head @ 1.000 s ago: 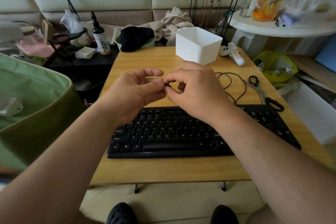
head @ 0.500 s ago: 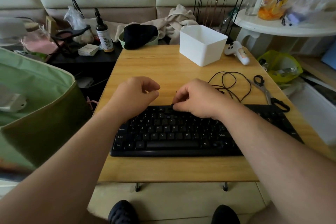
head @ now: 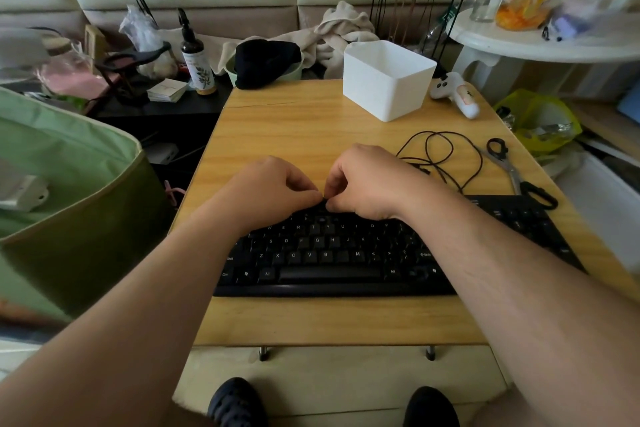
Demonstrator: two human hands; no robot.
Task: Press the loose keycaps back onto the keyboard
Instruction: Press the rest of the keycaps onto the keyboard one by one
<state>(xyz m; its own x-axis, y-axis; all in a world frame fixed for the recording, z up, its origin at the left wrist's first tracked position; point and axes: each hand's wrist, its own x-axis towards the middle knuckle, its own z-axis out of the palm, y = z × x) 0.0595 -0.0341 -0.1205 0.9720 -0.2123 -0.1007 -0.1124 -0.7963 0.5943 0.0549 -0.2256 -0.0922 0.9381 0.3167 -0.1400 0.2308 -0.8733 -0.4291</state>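
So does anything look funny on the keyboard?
Yes. The keyboard shows a gap in its number row, where a pale stem shows instead of a keycap. Both hands, left hand and right hand, meet just above it.

Both hands' fingers [head: 313,196] meet, seemingly pressing the keyboard [head: 332,253].
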